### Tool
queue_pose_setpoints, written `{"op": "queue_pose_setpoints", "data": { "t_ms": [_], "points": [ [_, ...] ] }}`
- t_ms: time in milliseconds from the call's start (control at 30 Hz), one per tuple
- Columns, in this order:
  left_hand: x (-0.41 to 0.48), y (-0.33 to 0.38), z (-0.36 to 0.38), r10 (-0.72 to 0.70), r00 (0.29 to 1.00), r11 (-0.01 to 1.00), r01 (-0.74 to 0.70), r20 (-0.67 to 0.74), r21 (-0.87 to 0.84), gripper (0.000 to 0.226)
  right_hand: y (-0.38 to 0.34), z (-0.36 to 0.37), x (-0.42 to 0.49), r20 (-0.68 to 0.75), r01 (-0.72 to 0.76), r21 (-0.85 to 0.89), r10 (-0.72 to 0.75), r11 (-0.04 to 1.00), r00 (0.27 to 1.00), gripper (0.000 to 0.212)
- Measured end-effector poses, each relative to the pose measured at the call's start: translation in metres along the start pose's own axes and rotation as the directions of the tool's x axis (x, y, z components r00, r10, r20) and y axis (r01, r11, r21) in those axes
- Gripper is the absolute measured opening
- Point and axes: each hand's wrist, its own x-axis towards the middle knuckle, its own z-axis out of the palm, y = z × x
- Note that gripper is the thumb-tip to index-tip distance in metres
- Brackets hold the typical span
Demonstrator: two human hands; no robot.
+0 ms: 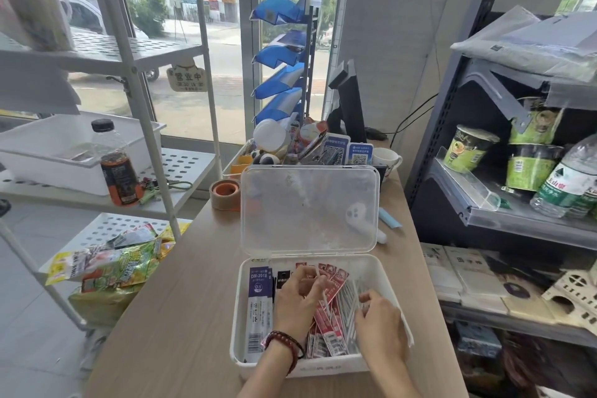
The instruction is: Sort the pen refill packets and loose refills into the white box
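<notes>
The white box (237, 326) sits on the wooden counter near me, its clear lid (308, 208) standing up at the back. Inside lie a blue-and-white refill packet (257, 304) on the left, several red refill packets (332, 310) in the middle and clear loose refills (350, 297) on the right. My left hand (298, 297), with a bead bracelet on its wrist, is inside the box and pinches a thin loose refill above the red packets. My right hand (379, 317) is over the loose refills with its fingers curled among them.
A tape roll (225, 192) stands beyond the box on the left, a cluttered organiser, QR stands and a mug (386, 158) behind the lid. A white shelf rack with a bottle (118, 165) and snack bags is left of the counter, a grey goods shelf right.
</notes>
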Motion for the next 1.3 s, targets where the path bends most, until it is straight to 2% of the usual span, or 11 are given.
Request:
{"op": "queue_pose_setpoints", "data": {
  "t_ms": [133,300,400,500,600,733,800,933,1033,1167,1300],
  "points": [
    [0.001,-0.002,-0.001,-0.003,1.0,1.0,0.003,-0.01,0.004,0.006,0.004,0.007,0.005,0.041,-0.039,-0.016,0.04,0.999,0.998,0.033],
    [0.0,-0.002,-0.002,0.004,0.999,1.0,-0.004,-0.038,0.002,0.008,0.002,0.003,0.004,0.096,-0.032,0.019,0.03,0.999,0.995,0.029],
    [0.001,-0.002,-0.002,0.002,1.0,1.0,-0.002,-0.022,0.018,0.005,0.002,0.004,0.001,0.018,0.133,0.245,-0.142,0.96,0.99,0.012],
    [0.003,-0.003,-0.002,0.0,1.0,0.999,-0.001,0.02,0.05,0.006,0.002,-0.004,-0.002,-0.077,0.292,0.41,-0.286,0.864,0.955,0.019],
    [0.001,-0.003,0.0,0.021,0.997,0.999,-0.024,0.072,0.048,0.01,0.003,-0.01,-0.004,-0.032,0.361,0.459,-0.391,0.811,0.92,0.027],
    [-0.001,-0.002,0.002,0.054,0.995,0.996,-0.06,0.084,0.066,0.013,0.002,-0.012,-0.004,-0.021,0.401,0.467,-0.444,0.788,0.896,0.009],
    [-0.001,-0.003,0.003,0.061,0.996,0.991,-0.068,0.062,0.118,0.015,0.002,-0.011,-0.005,-0.033,0.413,0.457,-0.449,0.788,0.893,0.007],
    [-0.002,-0.001,0.005,0.133,0.99,0.94,-0.142,0.053,0.309,0.015,0.003,-0.008,-0.005,-0.08,0.403,0.448,-0.413,0.798,0.907,0.011],
    [-0.006,0.003,0.006,0.222,0.974,0.829,-0.217,0.053,0.516,0.015,0.003,-0.005,-0.006,-0.113,0.317,0.438,-0.299,0.841,0.948,0.011],
    [-0.016,0.007,0.008,0.37,0.927,0.646,-0.309,0.068,0.698,0.018,-0.001,-0.004,-0.006,-0.099,0.133,0.225,-0.113,0.965,0.989,0.015],
    [-0.029,0.007,0.013,0.412,0.9,0.533,-0.366,0.143,0.763,0.032,-0.005,-0.004,-0.005,-0.038,0.035,0.015,-0.035,0.999,0.999,0.011]
  ]
}}
